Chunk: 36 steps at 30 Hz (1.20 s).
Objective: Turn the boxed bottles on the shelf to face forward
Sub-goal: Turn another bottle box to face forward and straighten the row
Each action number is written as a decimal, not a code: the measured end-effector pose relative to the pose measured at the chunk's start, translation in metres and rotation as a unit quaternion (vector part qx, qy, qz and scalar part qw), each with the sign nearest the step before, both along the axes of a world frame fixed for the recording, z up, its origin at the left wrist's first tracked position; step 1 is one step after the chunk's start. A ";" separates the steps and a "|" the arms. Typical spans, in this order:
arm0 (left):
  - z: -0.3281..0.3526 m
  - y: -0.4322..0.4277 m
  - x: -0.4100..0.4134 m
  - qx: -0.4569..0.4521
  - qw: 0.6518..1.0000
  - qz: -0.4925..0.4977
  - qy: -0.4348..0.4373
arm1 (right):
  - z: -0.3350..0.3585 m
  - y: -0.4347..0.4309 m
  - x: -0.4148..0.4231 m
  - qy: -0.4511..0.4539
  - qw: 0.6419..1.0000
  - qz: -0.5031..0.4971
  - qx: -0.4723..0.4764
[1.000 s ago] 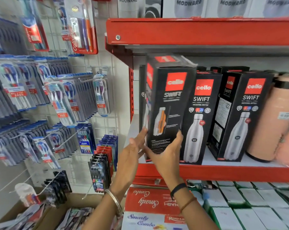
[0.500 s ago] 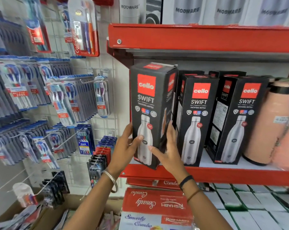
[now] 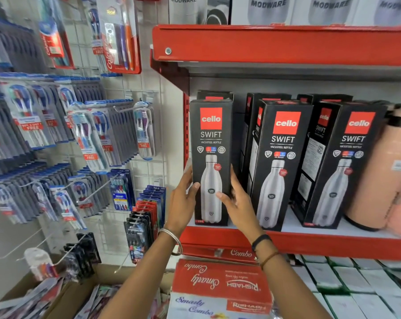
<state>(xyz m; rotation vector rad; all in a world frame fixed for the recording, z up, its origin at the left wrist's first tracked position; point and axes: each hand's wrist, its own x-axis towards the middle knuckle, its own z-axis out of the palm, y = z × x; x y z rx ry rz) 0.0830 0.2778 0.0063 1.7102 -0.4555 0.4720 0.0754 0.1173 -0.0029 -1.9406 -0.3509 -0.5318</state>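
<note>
Three black Cello Swift bottle boxes stand in the front row of the red shelf. The left box stands upright at the shelf's left end with its front face towards me. My left hand grips its lower left side and my right hand grips its lower right side. The middle box and the right box stand angled, with a side panel showing beside the front. More black boxes stand behind them, mostly hidden.
A peach flask stands at the shelf's right end. Toothbrush packs hang on a wire grid to the left. Below lie a red Smarty Combo box and white boxes. An upper shelf holds Modware boxes.
Both hands turned the left box from side-on and tilted in the air to front-facing, then set it upright at the shelf's left end.
</note>
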 end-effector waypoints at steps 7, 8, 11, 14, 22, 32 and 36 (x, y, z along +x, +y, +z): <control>-0.009 0.001 -0.004 0.029 0.999 0.012 0.014 | -0.009 -0.002 -0.008 0.017 0.997 -0.066 0.027; -0.011 0.001 -0.006 0.019 0.999 0.015 0.026 | -0.009 -0.003 -0.012 0.028 0.996 -0.076 0.029; -0.018 0.001 -0.009 -0.003 0.998 0.016 0.062 | -0.015 -0.005 -0.019 0.052 0.994 -0.080 0.048; -0.020 0.001 -0.009 0.014 0.998 0.012 0.063 | -0.018 -0.003 -0.025 0.085 0.989 -0.070 0.097; -0.029 0.004 -0.021 -0.006 0.997 0.040 0.072 | -0.019 -0.004 -0.039 0.111 0.976 -0.038 0.183; -0.018 -0.012 -0.059 -0.031 0.994 0.093 0.053 | -0.013 -0.005 -0.069 0.050 0.986 -0.042 0.153; -0.017 -0.043 -0.094 -0.004 0.989 0.075 -0.128 | -0.016 -0.033 -0.089 -0.143 0.942 -0.156 0.259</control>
